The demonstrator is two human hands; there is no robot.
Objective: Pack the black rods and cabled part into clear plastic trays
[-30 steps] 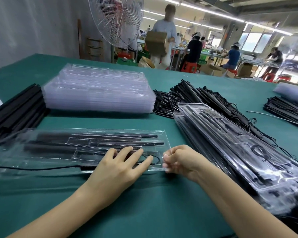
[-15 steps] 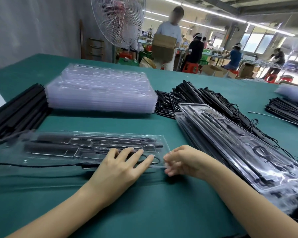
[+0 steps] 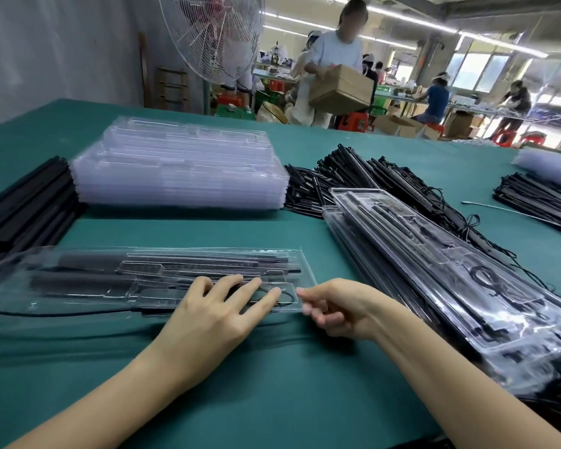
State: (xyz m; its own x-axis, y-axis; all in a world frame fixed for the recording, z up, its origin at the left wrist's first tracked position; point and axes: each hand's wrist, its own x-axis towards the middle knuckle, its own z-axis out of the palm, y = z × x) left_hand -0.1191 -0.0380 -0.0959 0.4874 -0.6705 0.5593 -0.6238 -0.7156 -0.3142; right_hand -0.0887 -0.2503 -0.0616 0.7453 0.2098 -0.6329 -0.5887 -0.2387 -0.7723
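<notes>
Green table [image 3: 272, 393]: left hand [image 3: 214, 315] flat on tray [image 3: 88, 291], right hand [image 3: 340, 309] pinching tray edge.

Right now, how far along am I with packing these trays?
Done: a stack of filled trays lies on your right. In hand: the front tray already holds black rods; your left hand presses flat on it, your right hand pinches its end, and a black cable trails out leftward. Left: a tall stack of empty trays and heaps of loose rods, so plenty remains.
</notes>
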